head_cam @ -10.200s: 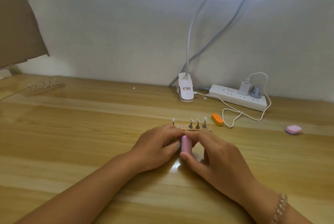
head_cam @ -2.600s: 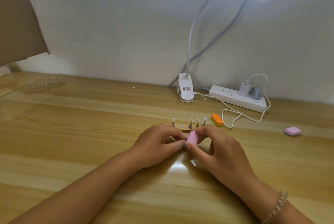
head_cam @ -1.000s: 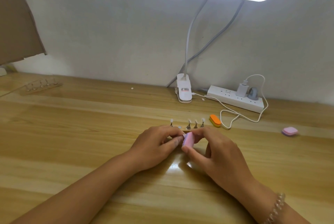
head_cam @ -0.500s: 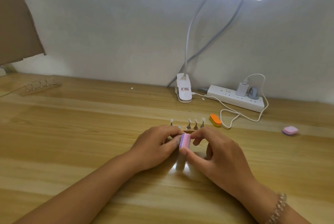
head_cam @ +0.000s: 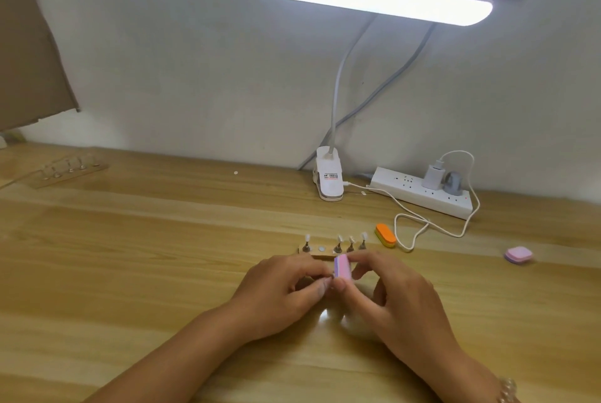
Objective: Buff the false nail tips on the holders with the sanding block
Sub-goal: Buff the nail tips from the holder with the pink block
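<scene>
Buffing in progress: the right hand (head_cam: 400, 298) pinches the pink sanding block (head_cam: 342, 267) against the left hand (head_cam: 279, 289), whose curled fingers apparently grip a hidden holder taken from the stand's (head_cam: 313, 252) one bare spot; four tipped holders (head_cam: 351, 244) stand just behind, finish indeterminable.

No readable text.
The white plastic lamp clamp (head_cam: 329, 180) bears a small label (head_cam: 331, 177) with red and dark print, too blurred to read.

head cam — worn | faces forward-down | close over table (head_cam: 130, 272) | wall (head_cam: 195, 45) beyond
</scene>
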